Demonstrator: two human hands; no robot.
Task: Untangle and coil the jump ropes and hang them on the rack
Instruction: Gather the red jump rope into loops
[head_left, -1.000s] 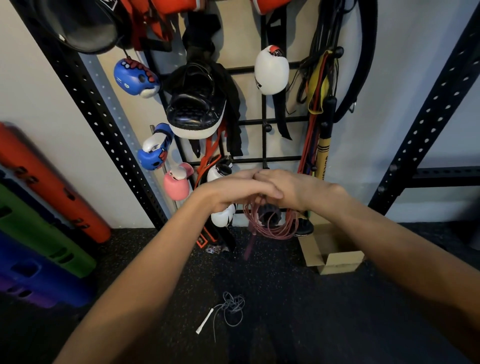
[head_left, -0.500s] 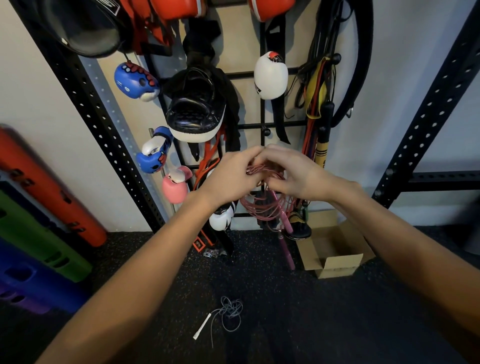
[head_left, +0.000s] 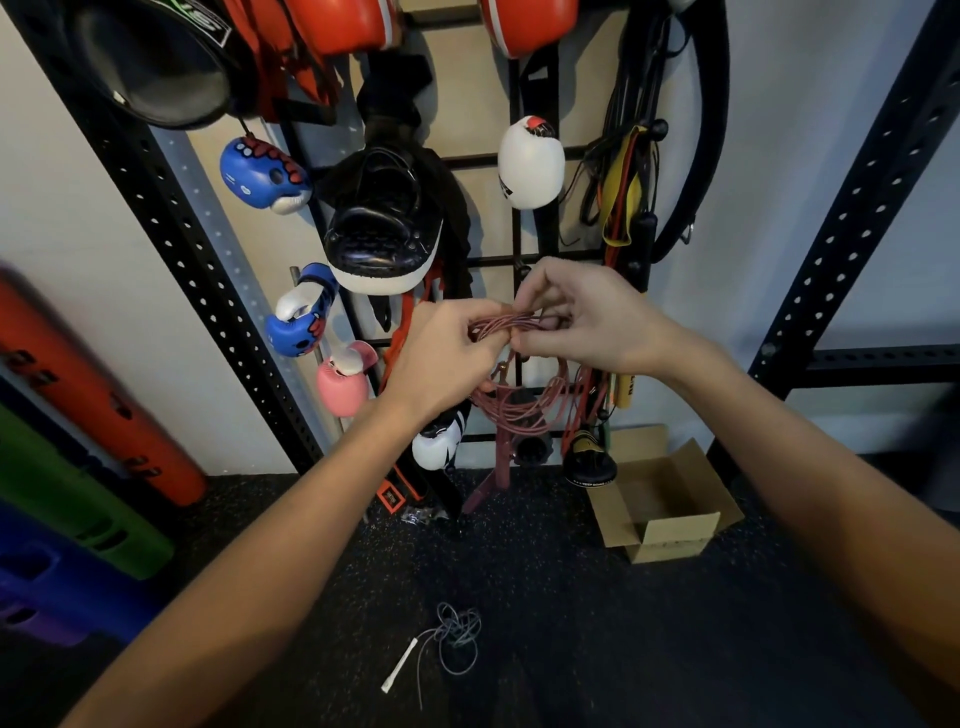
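Jump rope, the pinkish one, bunched into loops and held up right in front of the wall rack, handles dangling below toward the floor.

Going left to right:

- Left hand with a closed grip, thumb and fingers pinching the top of the bundle. Probably there to stop the loops springing apart.
- Right hand just beside it, touching. Grip also closed on the same strands, fingertips curled over the top. Looks like tidying or wrapping a last turn to lock the coil.
- Kept high and close to the grid bars on purpose, guessing, ready for hanging.

Can't tell whether any wrap is actually finished, too small and half hidden by fingers.

Lower down on the floor, second rope, thin grey cord with a white handle, lying in a loose tangle, not dealt with yet. Further right, open cardboard box parked against the wall, apparently nothing to do with this step.
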